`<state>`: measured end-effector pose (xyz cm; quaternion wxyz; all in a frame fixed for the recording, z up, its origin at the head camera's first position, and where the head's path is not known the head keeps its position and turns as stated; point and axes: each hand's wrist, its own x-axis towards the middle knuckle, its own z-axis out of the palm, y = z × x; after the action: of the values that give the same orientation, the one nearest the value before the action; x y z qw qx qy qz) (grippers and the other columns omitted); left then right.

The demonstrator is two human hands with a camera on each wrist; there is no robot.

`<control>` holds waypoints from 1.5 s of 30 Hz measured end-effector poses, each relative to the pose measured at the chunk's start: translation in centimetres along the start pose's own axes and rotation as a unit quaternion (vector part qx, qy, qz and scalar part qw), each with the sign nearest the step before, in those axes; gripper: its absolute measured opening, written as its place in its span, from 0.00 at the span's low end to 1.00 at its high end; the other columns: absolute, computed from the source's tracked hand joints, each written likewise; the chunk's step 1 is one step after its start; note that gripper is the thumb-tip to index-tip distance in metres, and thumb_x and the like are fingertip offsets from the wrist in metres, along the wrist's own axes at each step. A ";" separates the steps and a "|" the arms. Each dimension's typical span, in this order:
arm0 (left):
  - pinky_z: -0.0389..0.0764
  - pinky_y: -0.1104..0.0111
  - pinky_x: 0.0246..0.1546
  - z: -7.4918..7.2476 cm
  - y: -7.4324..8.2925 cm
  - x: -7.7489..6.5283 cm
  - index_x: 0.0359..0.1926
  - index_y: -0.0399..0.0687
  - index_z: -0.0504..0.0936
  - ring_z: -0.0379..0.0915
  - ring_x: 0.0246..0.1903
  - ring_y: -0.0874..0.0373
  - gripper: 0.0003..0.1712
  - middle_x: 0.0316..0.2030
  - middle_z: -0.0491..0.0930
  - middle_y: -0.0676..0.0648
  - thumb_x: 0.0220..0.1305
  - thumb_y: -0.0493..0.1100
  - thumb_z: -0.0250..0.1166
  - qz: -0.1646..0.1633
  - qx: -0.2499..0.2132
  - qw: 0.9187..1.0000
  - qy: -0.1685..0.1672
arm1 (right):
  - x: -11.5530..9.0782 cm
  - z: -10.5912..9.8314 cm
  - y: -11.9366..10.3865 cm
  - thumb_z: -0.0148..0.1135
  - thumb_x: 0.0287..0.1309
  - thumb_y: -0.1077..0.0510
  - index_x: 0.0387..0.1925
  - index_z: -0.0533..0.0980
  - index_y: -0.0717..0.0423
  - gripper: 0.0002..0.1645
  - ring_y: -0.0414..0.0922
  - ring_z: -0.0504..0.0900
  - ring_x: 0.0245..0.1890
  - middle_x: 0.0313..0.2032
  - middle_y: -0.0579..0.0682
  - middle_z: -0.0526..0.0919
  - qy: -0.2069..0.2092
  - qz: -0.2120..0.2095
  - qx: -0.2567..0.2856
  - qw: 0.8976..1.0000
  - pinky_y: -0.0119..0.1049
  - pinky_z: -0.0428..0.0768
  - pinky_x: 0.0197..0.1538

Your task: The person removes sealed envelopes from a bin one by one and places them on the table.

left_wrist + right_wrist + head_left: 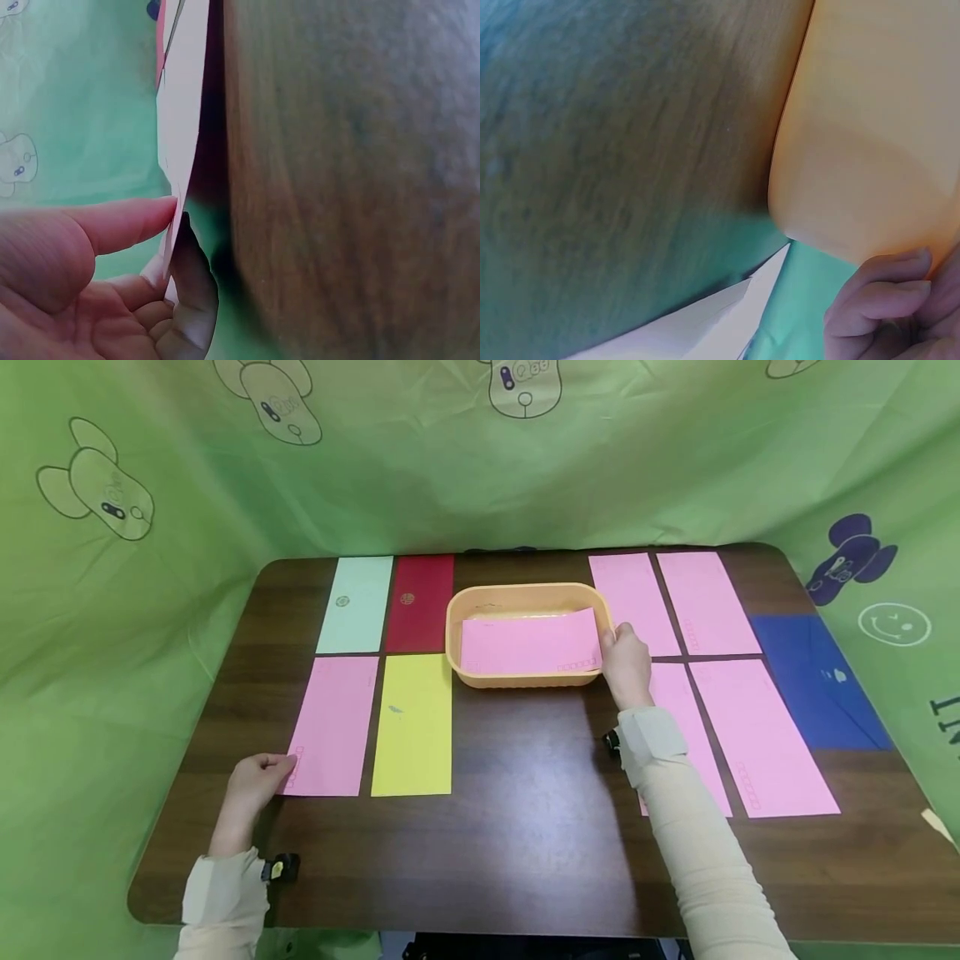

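Observation:
My left hand (251,789) pinches the near left corner of a pink envelope (333,727) between thumb and fingers. In the left wrist view the thumb presses on one face of that envelope (182,112), with fingers behind it, and its edge stands off the tabletop. My right hand (628,668) grips the right end of a pale orange plastic basket (525,682). Inside the basket, another pink envelope (528,643) lies crosswise. From the right wrist, curled fingers (885,289) show against the basket's outer wall (870,150).
A yellow envelope (412,727), a mint one (355,610) and a red one (420,610) lie beside the left pink envelope. Several pink envelopes (761,735) and a blue one (817,681) lie on the right of the brown table (480,868). Green cloth (420,485) hangs behind.

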<state>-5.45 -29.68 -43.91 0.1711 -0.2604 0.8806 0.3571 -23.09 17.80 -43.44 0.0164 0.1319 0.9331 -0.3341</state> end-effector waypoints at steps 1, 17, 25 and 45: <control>0.75 0.58 0.44 0.0 -0.1 0.0 0.55 0.21 0.71 0.71 0.48 0.40 0.33 0.54 0.71 0.24 0.70 0.52 0.50 -0.002 -0.003 1.000 -0.001 | 0.0 0.0 0.0 0.37 0.72 0.52 0.42 0.66 0.67 0.20 0.59 0.70 0.34 0.34 0.67 0.74 -0.001 0.000 0.000 1.000 0.50 0.70 0.38; 0.76 0.51 0.43 0.3 -0.1 0.0 0.55 0.23 0.69 0.73 0.44 0.38 0.36 0.49 0.74 0.25 0.69 0.57 0.50 -0.021 0.020 0.999 0.013 | 0.0 0.0 -0.1 0.37 0.73 0.51 0.42 0.66 0.67 0.21 0.59 0.70 0.35 0.35 0.67 0.74 0.001 0.000 0.005 1.000 0.51 0.70 0.40; 0.77 0.55 0.40 0.5 -0.2 0.3 0.53 0.24 0.70 0.75 0.41 0.40 0.34 0.46 0.76 0.26 0.69 0.56 0.52 -0.016 0.030 0.999 0.028 | 0.0 0.0 -0.1 0.37 0.72 0.51 0.41 0.66 0.66 0.20 0.58 0.70 0.34 0.34 0.65 0.72 -0.001 0.002 0.007 1.000 0.48 0.69 0.37; 0.70 0.64 0.29 1.0 2.0 -0.4 0.50 0.26 0.72 0.71 0.35 0.44 0.26 0.40 0.74 0.31 0.68 0.50 0.53 0.022 0.072 0.993 0.093 | 0.0 0.0 0.0 0.35 0.73 0.51 0.42 0.66 0.66 0.21 0.57 0.70 0.33 0.34 0.65 0.73 -0.007 0.008 0.002 1.000 0.46 0.69 0.35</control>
<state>-6.18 -27.58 -43.29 0.0988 -0.2599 0.9217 0.2704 -23.11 17.83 -43.46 0.0249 0.1369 0.9313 -0.3366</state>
